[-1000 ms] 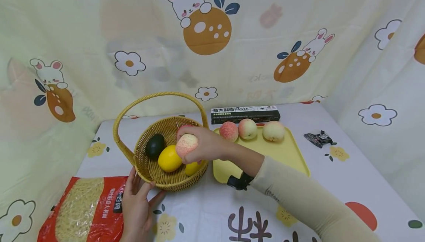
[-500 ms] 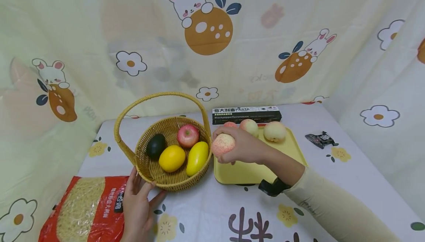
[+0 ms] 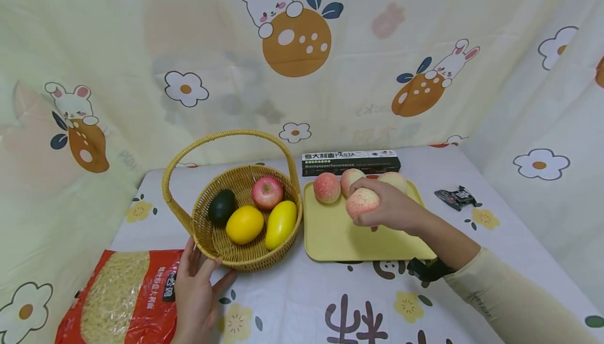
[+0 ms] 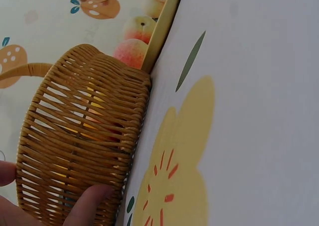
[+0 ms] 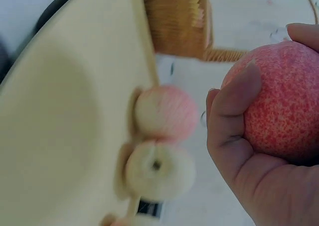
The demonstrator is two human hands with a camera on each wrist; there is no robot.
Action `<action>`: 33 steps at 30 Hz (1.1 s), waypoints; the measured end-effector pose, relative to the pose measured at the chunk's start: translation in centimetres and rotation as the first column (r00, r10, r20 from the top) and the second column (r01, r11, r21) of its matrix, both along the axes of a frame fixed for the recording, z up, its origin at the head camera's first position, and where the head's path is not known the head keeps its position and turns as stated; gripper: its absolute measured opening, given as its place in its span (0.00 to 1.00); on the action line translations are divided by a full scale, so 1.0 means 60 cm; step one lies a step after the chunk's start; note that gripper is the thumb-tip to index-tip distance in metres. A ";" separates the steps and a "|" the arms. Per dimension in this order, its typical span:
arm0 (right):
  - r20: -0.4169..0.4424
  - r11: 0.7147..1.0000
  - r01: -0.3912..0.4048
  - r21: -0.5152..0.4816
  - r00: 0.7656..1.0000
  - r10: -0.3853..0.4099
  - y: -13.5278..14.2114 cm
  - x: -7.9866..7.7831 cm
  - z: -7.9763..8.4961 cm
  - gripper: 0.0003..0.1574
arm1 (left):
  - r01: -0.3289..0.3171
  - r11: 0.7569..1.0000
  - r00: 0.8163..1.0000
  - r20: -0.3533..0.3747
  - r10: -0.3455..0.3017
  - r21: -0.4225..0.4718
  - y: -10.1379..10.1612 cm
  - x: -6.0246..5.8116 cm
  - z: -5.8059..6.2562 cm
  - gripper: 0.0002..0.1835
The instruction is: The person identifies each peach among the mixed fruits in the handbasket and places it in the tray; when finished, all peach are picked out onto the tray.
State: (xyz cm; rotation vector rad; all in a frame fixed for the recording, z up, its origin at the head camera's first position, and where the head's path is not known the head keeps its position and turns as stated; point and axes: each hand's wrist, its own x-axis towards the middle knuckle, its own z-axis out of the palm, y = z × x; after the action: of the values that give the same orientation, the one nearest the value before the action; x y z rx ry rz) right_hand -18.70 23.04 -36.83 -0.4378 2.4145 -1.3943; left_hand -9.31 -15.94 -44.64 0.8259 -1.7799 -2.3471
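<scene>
My right hand (image 3: 398, 208) grips a pink-and-cream peach (image 3: 362, 203) above the yellow tray (image 3: 330, 239). Up close in the right wrist view, the peach (image 5: 286, 106) shows red speckles, with thumb and fingers curled round it. Along the tray's back edge lie a red peach (image 3: 327, 187), a paler peach (image 3: 350, 177) and a cream one (image 3: 394, 180), partly behind the hand. My left hand (image 3: 195, 291) rests against the near left side of the wicker basket (image 3: 245, 264). Inside it are an avocado (image 3: 222, 208), a lemon (image 3: 244, 225), an apple (image 3: 267, 193) and a mango (image 3: 281, 225).
A red bag of pasta (image 3: 118, 297) lies left of the left hand. Behind the tray stands a black pasta box (image 3: 351, 164). A small black packet (image 3: 455, 197) lies to the right. The basket's tall handle (image 3: 236, 134) arches over it.
My right hand has moved right with the peach, from over the basket to over the tray, uncovering the apple and mango. The left hand stays at the basket.
</scene>
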 end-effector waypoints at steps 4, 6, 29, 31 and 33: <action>0.021 0.999 0.044 0.006 0.999 -0.044 0.031 -0.003 -0.017 0.30 | 0.003 1.000 1.000 -0.005 -0.003 0.003 0.000 0.000 0.000 0.47; 0.029 0.998 0.064 0.013 0.998 -0.064 0.042 -0.006 -0.025 0.29 | 0.007 1.000 1.000 -0.007 -0.007 0.000 -0.001 0.000 0.000 0.47; -0.030 0.983 -0.085 0.161 0.995 0.091 -0.032 -0.046 -0.099 0.26 | 0.007 1.000 1.000 0.006 -0.007 -0.001 0.000 -0.002 -0.004 0.47; -0.027 0.980 -0.091 0.176 0.995 0.097 -0.042 -0.047 -0.101 0.29 | 0.011 1.000 1.000 0.005 -0.011 0.005 -0.001 -0.002 -0.005 0.47; -0.020 0.976 -0.088 0.200 0.995 0.093 -0.051 -0.048 -0.102 0.33 | 0.014 1.000 1.000 0.006 -0.014 0.007 -0.001 -0.003 -0.006 0.47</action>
State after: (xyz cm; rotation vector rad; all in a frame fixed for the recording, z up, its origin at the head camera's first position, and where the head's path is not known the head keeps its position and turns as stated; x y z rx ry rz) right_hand -21.59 20.01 -42.93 -0.5130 2.4919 -1.1030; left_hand -9.50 -15.98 -44.99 0.8247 -1.7862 -2.3635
